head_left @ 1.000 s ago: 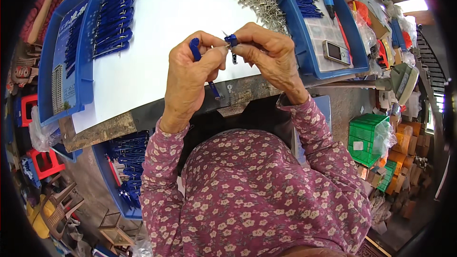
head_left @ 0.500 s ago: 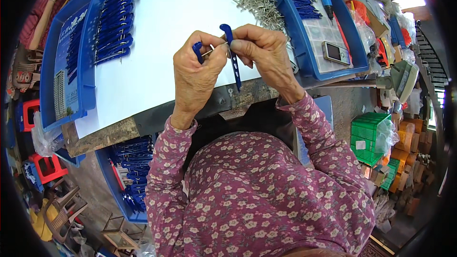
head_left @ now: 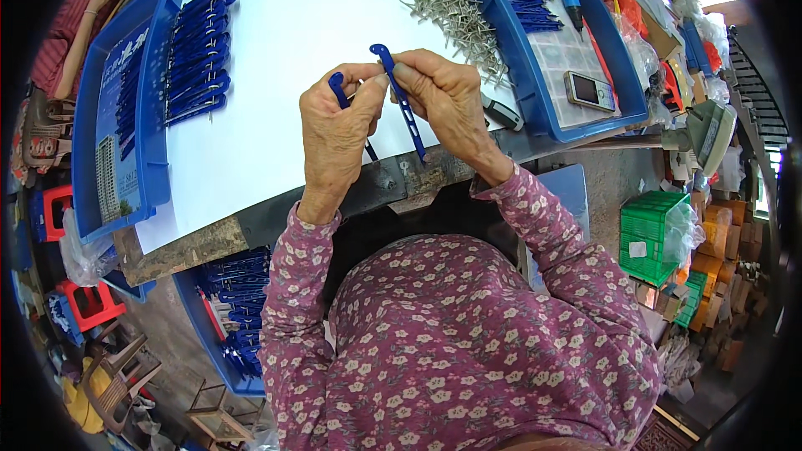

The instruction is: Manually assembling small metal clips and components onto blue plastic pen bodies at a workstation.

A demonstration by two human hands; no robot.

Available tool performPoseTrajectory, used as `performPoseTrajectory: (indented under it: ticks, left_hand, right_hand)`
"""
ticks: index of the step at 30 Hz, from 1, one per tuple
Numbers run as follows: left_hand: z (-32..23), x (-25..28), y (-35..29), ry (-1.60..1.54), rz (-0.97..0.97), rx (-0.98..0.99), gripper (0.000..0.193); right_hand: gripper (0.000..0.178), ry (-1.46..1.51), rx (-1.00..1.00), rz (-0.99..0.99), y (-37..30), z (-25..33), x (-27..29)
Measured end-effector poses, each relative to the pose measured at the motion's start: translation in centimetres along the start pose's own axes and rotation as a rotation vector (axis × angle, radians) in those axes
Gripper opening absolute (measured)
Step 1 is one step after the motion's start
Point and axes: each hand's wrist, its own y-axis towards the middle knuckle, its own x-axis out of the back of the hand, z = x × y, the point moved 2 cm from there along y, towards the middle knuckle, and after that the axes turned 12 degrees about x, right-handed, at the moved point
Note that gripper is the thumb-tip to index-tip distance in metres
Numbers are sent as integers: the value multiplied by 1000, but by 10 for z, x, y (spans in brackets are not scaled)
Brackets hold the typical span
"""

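White-topped table (head_left: 276,75) under the fingers. Blue plastic tray (head_left: 153,138) left of fingers: row of blue strips inside. Blue plastic tray (head_left: 539,108) right of fingers: blue strips, silver-grey phone (head_left: 591,90). Left hand (head_left: 337,129): fingers closed round a round-ended blue plastic strip (head_left: 336,82). Right hand (head_left: 444,100): thumb and finger pinch a slotted blue plastic strip (head_left: 408,114), between both hands. Silver metal pins (head_left: 458,12) heaped beyond right fingers.

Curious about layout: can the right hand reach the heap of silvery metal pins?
Probably yes: the silvery metal heap lies uncovered beyond the right hand, though that holds a slim blue plastic strip.
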Motion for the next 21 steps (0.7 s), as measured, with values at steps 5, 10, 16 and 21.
performPoseTrajectory:
  ticks: [5, 10, 16, 21]
  left_hand:
    - [4, 4, 1, -68, -2, 39, 12]
    - [5, 7, 2, -161, 10, 83, 10]
    - [1, 11, -1, -173, 20, 133, 7]
    - [0, 12, -1, -180, 59, 182, 5]
  right_hand:
    - [17, -16, 15, 63, 0, 0, 2]
    - [20, 38, -18, 151, 1, -1, 5]
    - [30, -259, 311, 104, 2, 9, 8]
    - [36, -344, 561, 204, 5, 6, 11]
